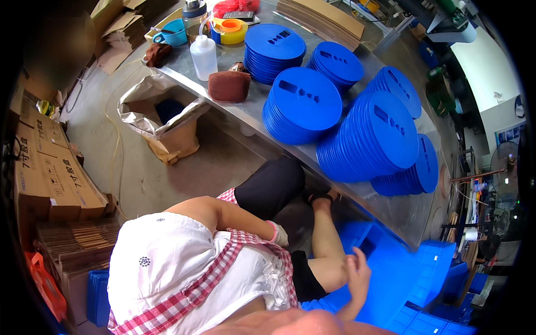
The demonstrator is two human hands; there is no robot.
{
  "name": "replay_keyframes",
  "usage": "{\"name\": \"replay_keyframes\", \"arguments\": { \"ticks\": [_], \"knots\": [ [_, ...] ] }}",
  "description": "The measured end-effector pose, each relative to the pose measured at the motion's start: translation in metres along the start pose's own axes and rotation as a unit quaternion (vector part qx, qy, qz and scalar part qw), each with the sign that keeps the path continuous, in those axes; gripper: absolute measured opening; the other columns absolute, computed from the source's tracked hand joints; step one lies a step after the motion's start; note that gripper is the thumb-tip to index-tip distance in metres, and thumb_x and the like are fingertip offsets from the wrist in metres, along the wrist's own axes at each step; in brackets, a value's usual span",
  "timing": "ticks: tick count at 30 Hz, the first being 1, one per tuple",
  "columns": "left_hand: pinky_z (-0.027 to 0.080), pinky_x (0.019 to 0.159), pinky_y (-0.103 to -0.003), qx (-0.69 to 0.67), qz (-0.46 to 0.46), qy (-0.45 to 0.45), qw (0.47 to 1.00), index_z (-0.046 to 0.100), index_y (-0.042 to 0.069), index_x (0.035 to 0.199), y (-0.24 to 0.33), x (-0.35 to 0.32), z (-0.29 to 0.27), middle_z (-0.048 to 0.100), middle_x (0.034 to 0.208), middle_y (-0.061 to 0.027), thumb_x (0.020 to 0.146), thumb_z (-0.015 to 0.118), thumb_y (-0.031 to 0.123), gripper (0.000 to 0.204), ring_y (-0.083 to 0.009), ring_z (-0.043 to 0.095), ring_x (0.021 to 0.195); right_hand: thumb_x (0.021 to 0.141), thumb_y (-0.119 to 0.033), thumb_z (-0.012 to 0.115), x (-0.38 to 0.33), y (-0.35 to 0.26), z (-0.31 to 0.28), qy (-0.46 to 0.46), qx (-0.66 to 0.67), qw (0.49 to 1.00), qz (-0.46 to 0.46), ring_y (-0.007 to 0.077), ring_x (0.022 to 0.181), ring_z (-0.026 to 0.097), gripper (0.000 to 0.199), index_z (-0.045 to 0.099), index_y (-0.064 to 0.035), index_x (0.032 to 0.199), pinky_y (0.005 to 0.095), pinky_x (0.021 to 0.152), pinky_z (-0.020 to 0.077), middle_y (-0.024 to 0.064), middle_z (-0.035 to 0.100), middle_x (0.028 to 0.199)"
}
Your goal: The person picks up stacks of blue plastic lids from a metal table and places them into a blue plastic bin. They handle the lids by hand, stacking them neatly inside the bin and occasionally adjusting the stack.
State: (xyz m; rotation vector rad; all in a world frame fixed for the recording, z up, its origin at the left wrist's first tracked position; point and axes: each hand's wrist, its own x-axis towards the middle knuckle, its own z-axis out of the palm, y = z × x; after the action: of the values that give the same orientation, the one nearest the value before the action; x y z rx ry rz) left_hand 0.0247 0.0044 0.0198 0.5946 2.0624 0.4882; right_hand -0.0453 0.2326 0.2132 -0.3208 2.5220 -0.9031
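Round, flat and bright blue, the slotted plastic discs [302, 106] are piled in six stacks on the metal worktable [393, 216], some upright, those toward the right leaning; dark openings show in the top faces. Beside the table, the right hand [358, 273] is raised at a blue plastic bin [397, 265], its fingers loosely bent with nothing visibly grasped. The gloved left hand [280, 234] is partly hidden, so its grip cannot be told. A dark, unclear item [365, 247] lies in the bin; the paper sack [170, 144] holds something dark blue [169, 110]. On the table stand a translucent squeeze bottle [204, 58] and a blue cup [176, 36].
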Motion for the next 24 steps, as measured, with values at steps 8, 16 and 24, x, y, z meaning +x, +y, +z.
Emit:
{"name": "replay_keyframes", "arguments": {
  "ticks": [8, 16, 24],
  "knots": [
    [0.049, 0.088, -0.043, 0.010, 0.039, 0.034, 0.999, 0.060, 0.016, 0.119, -0.018, 0.023, 0.018, 0.067, 0.107, -0.0087, 0.083, 0.058, 0.035, 0.041, -0.0309, 0.063, 0.101, 0.084, -0.044, 0.061, 0.055, 0.098, 0.023, -0.160, -0.176, 0.971, -0.017, 0.0395, 0.130, 0.041, 0.073, 0.041, -0.0006, 0.139, 0.0406, 0.110, 0.0303, 0.0279, 0.043, 0.139],
    [0.048, 0.090, -0.041, -0.085, 0.147, -0.012, 0.985, 0.059, 0.019, 0.124, -0.117, 0.144, 0.105, 0.066, 0.111, -0.0118, 0.088, 0.050, 0.048, 0.047, -0.0320, 0.062, 0.103, 0.077, -0.070, 0.056, 0.143, 0.071, 0.032, -0.344, -0.159, 0.912, 0.157, 0.0377, 0.136, 0.034, 0.105, 0.013, -0.0102, 0.152, 0.0422, 0.109, 0.0330, 0.0233, 0.031, 0.149],
    [0.049, 0.090, -0.042, 0.027, -0.012, -0.010, 0.999, 0.054, 0.018, 0.129, -0.048, 0.035, 0.033, 0.064, 0.114, -0.0154, 0.084, 0.055, 0.033, 0.047, -0.0334, 0.062, 0.106, 0.081, -0.057, 0.053, 0.068, -0.111, 0.028, -0.016, -0.051, 0.975, 0.215, 0.0336, 0.120, 0.054, 0.068, 0.062, -0.0018, 0.120, 0.0395, 0.100, 0.0418, 0.0236, 0.055, 0.127]
  ]
}}
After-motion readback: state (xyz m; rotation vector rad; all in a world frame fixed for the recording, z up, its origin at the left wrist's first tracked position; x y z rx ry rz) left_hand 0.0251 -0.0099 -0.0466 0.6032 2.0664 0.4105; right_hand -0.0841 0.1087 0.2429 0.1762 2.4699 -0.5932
